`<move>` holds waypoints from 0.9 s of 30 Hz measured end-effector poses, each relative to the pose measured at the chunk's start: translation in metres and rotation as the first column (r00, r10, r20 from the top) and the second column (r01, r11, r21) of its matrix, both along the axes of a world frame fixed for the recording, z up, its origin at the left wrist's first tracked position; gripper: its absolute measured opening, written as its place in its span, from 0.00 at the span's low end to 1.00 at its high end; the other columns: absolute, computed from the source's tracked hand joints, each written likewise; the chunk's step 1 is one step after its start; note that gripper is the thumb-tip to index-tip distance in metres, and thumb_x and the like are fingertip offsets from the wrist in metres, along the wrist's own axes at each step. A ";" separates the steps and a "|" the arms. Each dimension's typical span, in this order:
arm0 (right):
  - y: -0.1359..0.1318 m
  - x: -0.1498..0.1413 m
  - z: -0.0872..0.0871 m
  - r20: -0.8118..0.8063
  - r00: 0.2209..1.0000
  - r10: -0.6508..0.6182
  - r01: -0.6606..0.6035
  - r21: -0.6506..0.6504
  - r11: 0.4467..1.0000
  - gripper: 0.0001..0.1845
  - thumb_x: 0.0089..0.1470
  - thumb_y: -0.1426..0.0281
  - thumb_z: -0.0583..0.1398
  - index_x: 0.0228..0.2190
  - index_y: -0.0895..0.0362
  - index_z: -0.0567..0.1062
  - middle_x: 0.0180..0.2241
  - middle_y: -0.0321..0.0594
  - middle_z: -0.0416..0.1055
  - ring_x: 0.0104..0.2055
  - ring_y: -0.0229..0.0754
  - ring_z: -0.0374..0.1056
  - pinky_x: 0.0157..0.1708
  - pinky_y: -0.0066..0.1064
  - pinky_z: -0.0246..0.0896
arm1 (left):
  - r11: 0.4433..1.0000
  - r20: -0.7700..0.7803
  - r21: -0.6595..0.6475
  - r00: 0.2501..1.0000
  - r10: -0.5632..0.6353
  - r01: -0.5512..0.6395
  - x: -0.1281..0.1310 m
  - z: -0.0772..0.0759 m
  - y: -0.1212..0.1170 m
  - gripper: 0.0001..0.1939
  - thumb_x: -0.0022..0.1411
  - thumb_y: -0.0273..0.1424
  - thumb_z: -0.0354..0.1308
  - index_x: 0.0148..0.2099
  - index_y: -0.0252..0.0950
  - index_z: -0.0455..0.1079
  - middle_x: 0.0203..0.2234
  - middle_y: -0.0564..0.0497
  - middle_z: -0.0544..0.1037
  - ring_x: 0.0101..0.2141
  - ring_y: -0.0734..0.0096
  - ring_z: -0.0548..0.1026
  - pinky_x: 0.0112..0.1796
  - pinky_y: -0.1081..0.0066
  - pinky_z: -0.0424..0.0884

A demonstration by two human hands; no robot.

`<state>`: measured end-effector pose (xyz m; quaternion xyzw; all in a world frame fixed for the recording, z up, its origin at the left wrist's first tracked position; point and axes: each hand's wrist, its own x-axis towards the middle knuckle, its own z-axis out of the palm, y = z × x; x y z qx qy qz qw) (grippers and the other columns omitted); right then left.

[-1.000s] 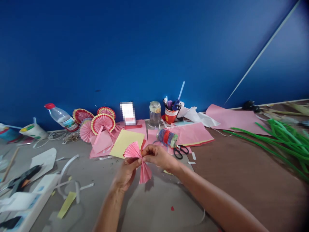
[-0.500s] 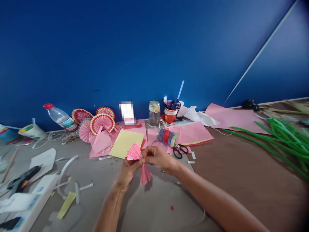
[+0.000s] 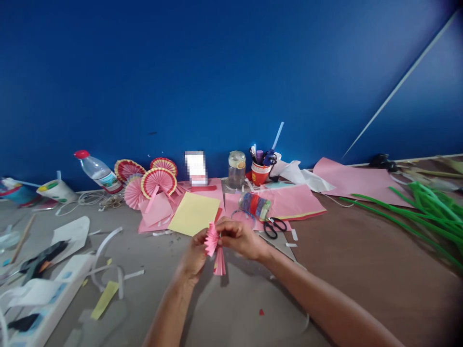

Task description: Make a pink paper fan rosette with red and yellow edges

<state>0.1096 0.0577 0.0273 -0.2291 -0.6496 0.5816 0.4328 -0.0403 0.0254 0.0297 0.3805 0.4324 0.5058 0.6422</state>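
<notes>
- The step in hand looks like shaping or gathering the pleated pink paper [image 3: 211, 239], held above the worktop [image 3: 224, 323]; one end fans upward, the other hangs down.
- Left hand [image 3: 194, 255] grips its near-left side; right hand [image 3: 240, 239] pinches it around the middle, though the fingers hide the exact contact.
- As a judgement, any change of grip calls for light fingertips and one steady pinch, since the folds could spring open or crease.
- Taking the paper as the clock's centre, with 12 towards the blue wall [image 3: 231, 72]: a yellow sheet [image 3: 195, 213] lies between 10 and 11, and round paper fans [image 3: 159, 182] stand at 10.
- Wound yarn [image 3: 255, 205] sits at 2; scissors [image 3: 270, 231] lie between 2 and 3.
- Green stems [image 3: 427, 212] spread at 3, well apart.
- A glue gun [image 3: 43, 260] lies at 9, beside a power strip [image 3: 60, 294].
- Between 4 and 5, a red scrap [image 3: 261, 312] rests on the worktop.
</notes>
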 end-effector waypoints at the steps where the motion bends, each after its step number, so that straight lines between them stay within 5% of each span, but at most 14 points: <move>1: -0.001 0.002 0.002 0.032 0.999 -0.002 0.000 0.085 0.996 0.11 0.52 0.63 0.63 0.35 0.56 0.78 0.36 0.41 0.68 0.38 0.40 0.65 0.37 0.31 0.61 | 1.000 0.013 -0.009 1.000 0.004 -0.003 -0.001 0.001 -0.001 0.10 0.39 0.31 0.70 0.24 0.35 0.72 0.18 0.56 0.71 0.24 0.75 0.69 0.30 0.75 0.64; 4: -0.004 0.006 0.007 0.109 0.994 0.019 -0.046 0.243 0.969 0.12 0.58 0.64 0.58 0.40 0.54 0.79 0.38 0.43 0.68 0.41 0.41 0.65 0.40 0.33 0.61 | 0.998 0.048 -0.054 0.999 0.013 -0.010 -0.003 0.006 -0.003 0.13 0.38 0.32 0.71 0.22 0.35 0.69 0.15 0.58 0.67 0.18 0.81 0.62 0.23 0.77 0.58; 7: -0.004 0.009 0.009 0.094 0.993 0.065 -0.088 0.261 0.961 0.12 0.59 0.64 0.57 0.39 0.52 0.79 0.39 0.43 0.66 0.42 0.41 0.65 0.42 0.34 0.61 | 0.996 0.067 -0.088 0.997 0.022 -0.016 -0.003 0.011 -0.004 0.15 0.36 0.33 0.72 0.22 0.34 0.68 0.16 0.58 0.68 0.17 0.82 0.61 0.22 0.78 0.56; 12: -0.002 0.007 0.005 0.101 0.991 0.086 -0.100 0.144 0.985 0.13 0.54 0.62 0.62 0.40 0.54 0.76 0.40 0.41 0.65 0.36 0.38 0.62 0.35 0.29 0.60 | 0.996 0.038 -0.071 0.998 0.054 -0.051 0.001 0.012 -0.004 0.15 0.36 0.31 0.71 0.20 0.33 0.66 0.14 0.58 0.66 0.17 0.83 0.58 0.22 0.77 0.54; 18: -0.001 0.002 -0.005 -0.017 0.999 0.029 -0.031 -0.166 0.986 0.20 0.48 0.63 0.65 0.42 0.55 0.67 0.31 0.33 0.63 0.24 0.31 0.55 0.24 0.24 0.52 | 0.991 -0.046 0.011 0.989 0.137 -0.137 0.008 0.006 -0.004 0.10 0.39 0.26 0.66 0.19 0.34 0.67 0.15 0.58 0.66 0.20 0.80 0.59 0.24 0.76 0.55; 27: -0.003 -0.002 -0.002 0.098 0.995 -0.021 0.038 -0.167 0.985 0.21 0.45 0.69 0.65 0.42 0.57 0.68 0.26 0.31 0.63 0.23 0.31 0.55 0.23 0.24 0.51 | 0.989 -0.114 0.031 0.983 0.147 -0.144 0.005 0.007 -0.002 0.06 0.40 0.25 0.65 0.21 0.34 0.69 0.17 0.58 0.68 0.23 0.78 0.62 0.27 0.76 0.57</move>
